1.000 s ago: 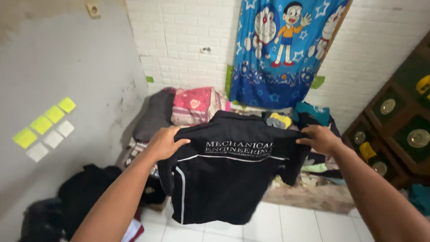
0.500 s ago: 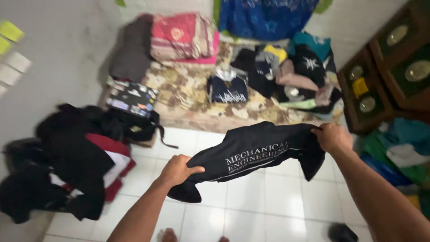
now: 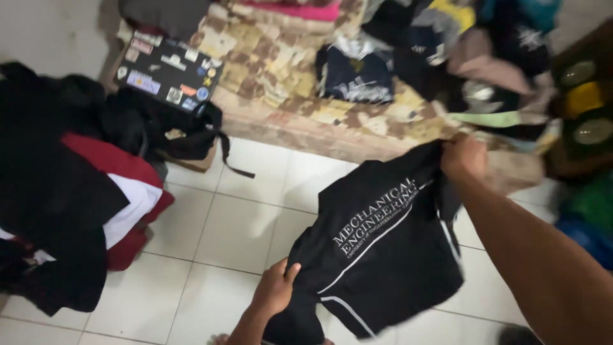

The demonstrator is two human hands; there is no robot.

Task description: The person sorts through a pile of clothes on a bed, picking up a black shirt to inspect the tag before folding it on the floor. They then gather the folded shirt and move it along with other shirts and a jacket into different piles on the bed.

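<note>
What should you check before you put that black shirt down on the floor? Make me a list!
1. Left hand grips the black shirt at its lower corner: ok.
2. Right hand grips the upper corner: ok.
3. Shirt spread flat, no bunching: not ok, it hangs tilted with folds by the left hand.
4. White tiled floor under the shirt bare: ok.
5. Pile of black, red and white clothes apart from the shirt: ok.
6. Floor clean and dry: cannot tell.
</note>
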